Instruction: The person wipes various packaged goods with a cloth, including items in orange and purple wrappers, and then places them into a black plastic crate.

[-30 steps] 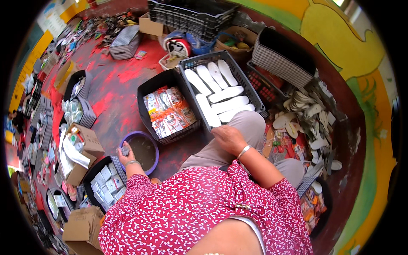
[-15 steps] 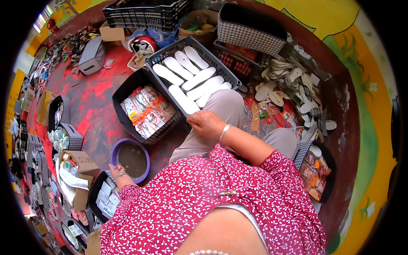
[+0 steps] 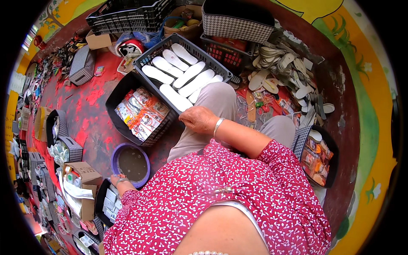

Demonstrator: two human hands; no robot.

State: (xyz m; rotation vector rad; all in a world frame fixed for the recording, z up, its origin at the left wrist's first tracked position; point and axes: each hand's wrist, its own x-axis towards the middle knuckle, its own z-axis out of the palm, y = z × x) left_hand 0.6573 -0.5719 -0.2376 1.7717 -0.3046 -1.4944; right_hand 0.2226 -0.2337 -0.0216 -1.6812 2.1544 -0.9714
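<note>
My right hand [image 3: 199, 119], with a bangle at its wrist, is closed at the near corner of a grey plastic crate [image 3: 157, 98]. White shoe insoles [image 3: 175, 97] lie side by side in the crate, some overlapping. At the lower left edge of a round purple basin [image 3: 147, 175] of murky water rests my left hand [image 3: 120, 179]; its fingers are too small and foreshortened to read. Between crate and basin stands a black fabric bin [image 3: 114, 100] of packets in orange and white wrapping. A dark bin of small white boxes [image 3: 111, 199] sits beside my left hand.
A heap of loose insoles [image 3: 276, 63] lies at the right. Another bin of orange packets [image 3: 316, 159] stands by my right knee. Black crates [image 3: 127, 17] and a houndstooth bin [image 3: 236, 26] line the back. Cartons [image 3: 85, 174] and many goods crowd the left.
The whole view has shifted and turned slightly. My right hand stays by the crate corner, and my left hand stays by the basin rim, a little lower in the picture.
</note>
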